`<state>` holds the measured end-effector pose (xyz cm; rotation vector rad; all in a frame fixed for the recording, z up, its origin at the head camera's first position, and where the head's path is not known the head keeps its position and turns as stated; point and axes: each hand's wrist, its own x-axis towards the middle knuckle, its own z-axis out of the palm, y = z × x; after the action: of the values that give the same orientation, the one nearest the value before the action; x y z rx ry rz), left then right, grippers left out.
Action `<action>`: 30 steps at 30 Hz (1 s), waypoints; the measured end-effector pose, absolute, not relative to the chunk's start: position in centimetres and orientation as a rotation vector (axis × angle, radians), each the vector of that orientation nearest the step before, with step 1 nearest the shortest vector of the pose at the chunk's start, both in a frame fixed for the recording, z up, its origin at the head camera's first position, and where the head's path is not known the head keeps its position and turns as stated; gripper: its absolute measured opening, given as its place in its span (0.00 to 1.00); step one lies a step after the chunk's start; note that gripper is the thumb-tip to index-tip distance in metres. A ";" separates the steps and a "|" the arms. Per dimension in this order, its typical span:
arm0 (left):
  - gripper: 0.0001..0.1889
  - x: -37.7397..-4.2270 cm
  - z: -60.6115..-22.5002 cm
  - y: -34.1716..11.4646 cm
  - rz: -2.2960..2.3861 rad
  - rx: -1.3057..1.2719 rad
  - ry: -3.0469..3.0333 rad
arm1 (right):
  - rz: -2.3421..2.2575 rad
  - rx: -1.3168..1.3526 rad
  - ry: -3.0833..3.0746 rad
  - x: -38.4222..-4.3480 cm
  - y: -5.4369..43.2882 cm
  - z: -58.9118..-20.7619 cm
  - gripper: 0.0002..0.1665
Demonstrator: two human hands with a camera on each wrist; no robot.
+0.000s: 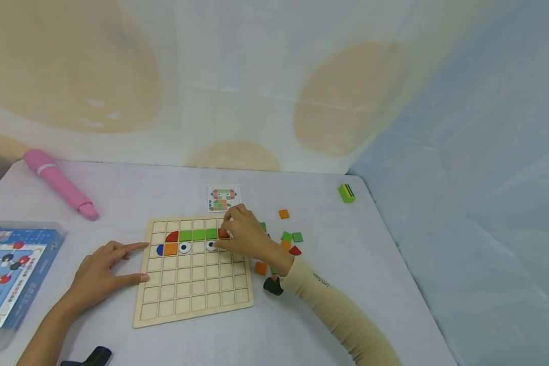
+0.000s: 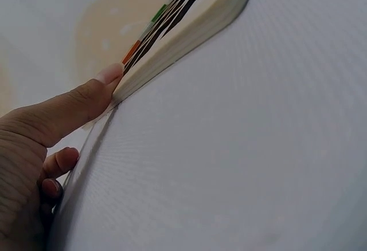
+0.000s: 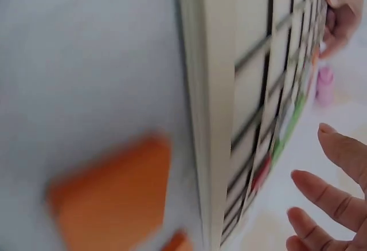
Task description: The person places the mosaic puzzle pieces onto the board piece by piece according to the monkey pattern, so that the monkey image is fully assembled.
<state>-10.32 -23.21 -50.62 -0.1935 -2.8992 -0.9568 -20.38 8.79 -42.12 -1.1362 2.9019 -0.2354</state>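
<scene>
A wooden grid board (image 1: 182, 290) lies on the table. Its upper rows hold a red quarter-round tile (image 1: 172, 237), green square tiles (image 1: 198, 235), another red tile (image 1: 222, 234), an orange square (image 1: 170, 248), a blue rounded tile (image 1: 160, 249) and two eye tiles (image 1: 184, 247). My left hand (image 1: 98, 269) touches the board's left edge with extended index finger and thumb; the left wrist view shows the thumb (image 2: 74, 105) against the rim. Over the upper right cells is my right hand (image 1: 247, 234), near the red tile and right eye tile. Its fingers (image 3: 330, 202) look spread, nothing visible between them.
A pattern card (image 1: 224, 194) lies behind the board. Loose colored tiles (image 1: 297, 237) scatter to its right, beyond them a small green block stack (image 1: 346, 193). Leftward are a pink rod-like object (image 1: 64, 185) and a blue boxed set (image 1: 27, 284). A black object (image 1: 91, 357) sits in front.
</scene>
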 end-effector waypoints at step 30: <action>0.40 -10.4 -50.5 -23.1 -0.963 -0.182 -2.901 | -0.038 -1.262 2.912 -19.1 6.6 -43.5 0.10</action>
<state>-10.41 -23.15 -50.54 -0.1823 -2.9009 -0.9629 -19.10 6.57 -43.47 -1.2617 2.9120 -0.0379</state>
